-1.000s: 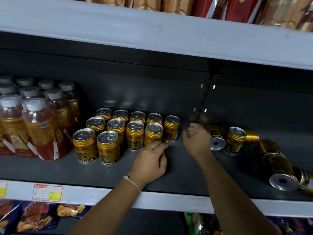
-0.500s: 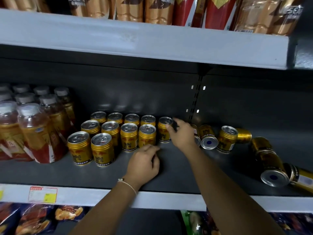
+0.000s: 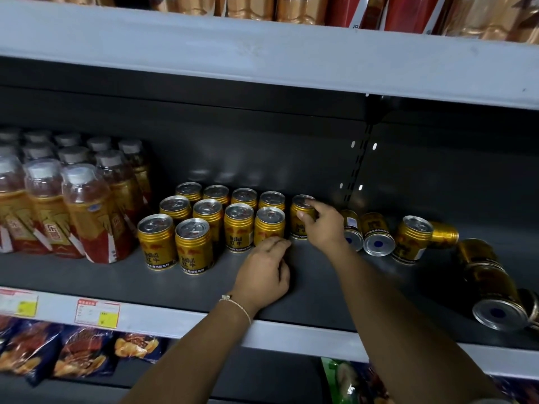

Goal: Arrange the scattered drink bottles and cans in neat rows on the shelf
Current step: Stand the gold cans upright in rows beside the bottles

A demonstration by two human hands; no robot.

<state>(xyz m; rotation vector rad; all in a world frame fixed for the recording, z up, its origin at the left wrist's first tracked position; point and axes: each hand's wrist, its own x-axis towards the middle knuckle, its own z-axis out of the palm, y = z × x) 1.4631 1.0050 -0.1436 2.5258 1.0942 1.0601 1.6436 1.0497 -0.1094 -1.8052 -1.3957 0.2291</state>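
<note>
With my left hand point(image 3: 264, 272) resting loosely curled against the front gold can point(image 3: 269, 225), I'd keep my right hand point(image 3: 323, 225) pinching the end can point(image 3: 302, 217) upright on the shelf point(image 3: 306, 290) and nudge it flush, before the toppled cans point(image 3: 376, 237).

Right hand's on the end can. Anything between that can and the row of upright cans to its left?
Nothing visible. The right hand grips the end can, and only a narrow bare strip of shelf separates it from the upright cans. The left hand rests in front, low.
</note>
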